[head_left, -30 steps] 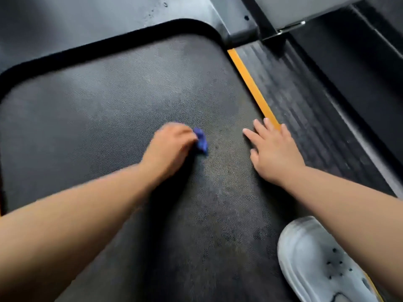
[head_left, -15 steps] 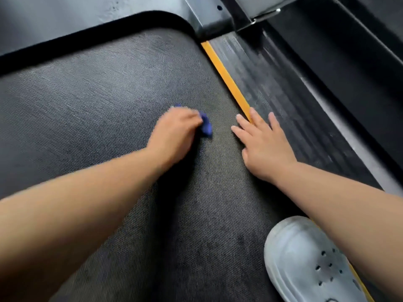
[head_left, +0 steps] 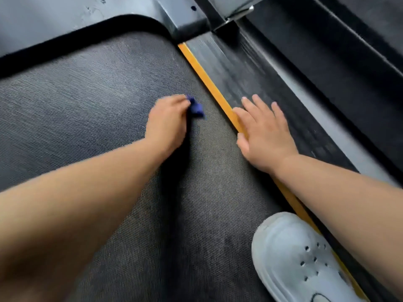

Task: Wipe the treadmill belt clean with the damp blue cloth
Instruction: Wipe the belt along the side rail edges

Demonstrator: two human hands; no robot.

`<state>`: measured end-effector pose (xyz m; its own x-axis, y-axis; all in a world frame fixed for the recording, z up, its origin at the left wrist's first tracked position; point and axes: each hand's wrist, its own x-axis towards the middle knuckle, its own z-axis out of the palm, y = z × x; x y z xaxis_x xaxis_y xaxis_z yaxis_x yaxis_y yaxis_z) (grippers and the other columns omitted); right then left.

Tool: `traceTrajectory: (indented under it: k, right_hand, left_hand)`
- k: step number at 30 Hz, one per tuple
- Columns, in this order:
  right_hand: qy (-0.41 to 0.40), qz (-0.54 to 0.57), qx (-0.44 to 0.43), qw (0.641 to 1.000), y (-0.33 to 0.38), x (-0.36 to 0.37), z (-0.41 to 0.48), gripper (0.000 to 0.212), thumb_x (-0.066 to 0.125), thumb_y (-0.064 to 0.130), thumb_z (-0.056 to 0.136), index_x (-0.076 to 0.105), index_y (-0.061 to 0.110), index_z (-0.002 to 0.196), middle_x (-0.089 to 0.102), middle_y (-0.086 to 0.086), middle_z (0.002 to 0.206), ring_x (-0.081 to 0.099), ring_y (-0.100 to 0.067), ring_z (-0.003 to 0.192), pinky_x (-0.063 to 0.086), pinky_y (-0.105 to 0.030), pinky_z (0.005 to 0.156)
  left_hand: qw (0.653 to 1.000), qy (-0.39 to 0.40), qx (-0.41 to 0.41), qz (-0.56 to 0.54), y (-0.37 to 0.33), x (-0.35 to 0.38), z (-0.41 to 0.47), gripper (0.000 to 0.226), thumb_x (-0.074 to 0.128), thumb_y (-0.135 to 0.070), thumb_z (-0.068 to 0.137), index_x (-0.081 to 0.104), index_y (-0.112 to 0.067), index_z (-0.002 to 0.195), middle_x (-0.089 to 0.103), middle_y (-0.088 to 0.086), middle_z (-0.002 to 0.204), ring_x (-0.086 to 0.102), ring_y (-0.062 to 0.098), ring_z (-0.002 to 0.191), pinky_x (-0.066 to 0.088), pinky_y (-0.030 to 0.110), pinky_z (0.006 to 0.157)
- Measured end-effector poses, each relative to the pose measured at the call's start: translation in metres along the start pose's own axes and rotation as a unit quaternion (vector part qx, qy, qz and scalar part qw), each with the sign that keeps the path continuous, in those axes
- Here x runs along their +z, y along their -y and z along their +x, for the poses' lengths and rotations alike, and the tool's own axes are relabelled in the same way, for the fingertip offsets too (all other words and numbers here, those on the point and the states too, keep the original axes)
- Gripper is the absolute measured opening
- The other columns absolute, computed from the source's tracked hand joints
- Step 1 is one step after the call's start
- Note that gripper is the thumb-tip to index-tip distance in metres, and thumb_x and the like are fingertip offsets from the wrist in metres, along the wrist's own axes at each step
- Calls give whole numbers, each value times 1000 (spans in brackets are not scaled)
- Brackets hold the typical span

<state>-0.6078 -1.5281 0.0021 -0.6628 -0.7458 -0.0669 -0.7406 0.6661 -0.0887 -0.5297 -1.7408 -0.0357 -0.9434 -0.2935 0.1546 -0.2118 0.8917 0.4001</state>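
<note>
White perforated clog at near right, sole down on the treadmill belt, its outer side over the yellow strip that runs along the belt's right edge. Two bare forearms reach away from the near edge, one from the left, one from the right. Left hand sits on the belt about mid-depth, knuckles up, grip curled tight round the blue cloth; only a small crumpled corner of cloth pokes out on the hand's far right side. The cloth is down against the belt, just left of the yellow strip, not touching it. Dark shadow under that hand and arm. Right hand lies palm down just beside it to the right, grip spread and flat, holding nothing: thumb at the belt edge, palm across the yellow strip, fingers out on the dark ribbed side rail. Hands close but apart. Belt surface is a dark mesh texture with paler, patchy areas farther out. At the far end the belt runs under a black curved lip below the grey front cover, which shows a few scuffs.
</note>
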Motion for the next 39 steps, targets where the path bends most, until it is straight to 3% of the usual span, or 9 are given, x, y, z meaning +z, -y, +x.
traceTrajectory:
  k: [3,7,10,16,20,25,29,36,39]
  right_hand:
    - [-17,19,37,999,-3,1,1,54,45,32,93,32,22,144,20,0,157,6,-18,146,-1,-43,117]
    - [-48,43,86,994,-8,1,-2,47,43,30,94,39,20,139,25,-1,154,7,-20,146,1,-48,117]
    - [-30,59,100,993,-11,4,-7,44,41,32,96,40,21,138,23,-1,155,3,-21,146,-2,-52,116]
    - [-49,89,106,989,-9,14,-12,43,38,30,97,40,20,139,23,-3,155,4,-21,146,-5,-48,116]
    - [-56,96,105,988,-10,15,-14,42,38,29,97,41,19,138,24,-4,155,6,-21,146,-5,-47,116]
    - [-68,97,104,988,-11,16,-13,41,40,28,97,44,19,137,26,-4,154,7,-21,146,-4,-47,116]
    - [-62,95,102,988,-9,15,-12,42,39,28,97,42,20,138,25,-3,155,7,-21,146,-5,-46,116]
    - [-68,90,99,989,-8,18,-12,41,39,28,97,42,20,137,26,-3,154,9,-19,146,-4,-43,116]
    - [-83,100,99,986,-9,22,-12,40,43,25,96,45,18,135,29,-5,153,13,-21,145,-2,-42,116]
  left_hand:
    - [992,-49,-112,5,-23,12,6,30,49,-14,76,74,-11,93,70,6,106,62,29,101,44,31,90]
    - [985,54,152,-63,-70,19,-60,31,47,-21,78,71,-11,95,68,7,106,62,27,96,45,39,89]
    - [968,87,232,41,-44,8,-73,45,43,-34,80,66,-20,116,62,-3,125,56,22,115,34,44,101]
    - [984,114,-11,133,6,-32,-7,42,31,-37,92,51,-29,128,45,-2,137,46,33,110,43,47,83]
    - [994,98,50,23,-40,-28,-37,59,26,-47,84,40,-31,139,43,-1,140,49,31,110,50,46,86]
    - [934,312,87,148,-50,-30,-21,71,54,-48,81,27,-32,144,26,3,145,41,30,119,44,43,92]
    - [933,264,161,183,-38,-30,-15,46,55,-44,85,46,-10,114,42,12,114,57,33,86,51,40,69]
    - [980,53,-186,39,-59,1,16,24,51,-21,89,55,-16,112,48,5,125,49,35,103,37,36,76]
    - [994,86,-69,5,-94,9,-17,28,53,-29,86,62,-24,112,48,-3,126,45,31,99,40,33,81]
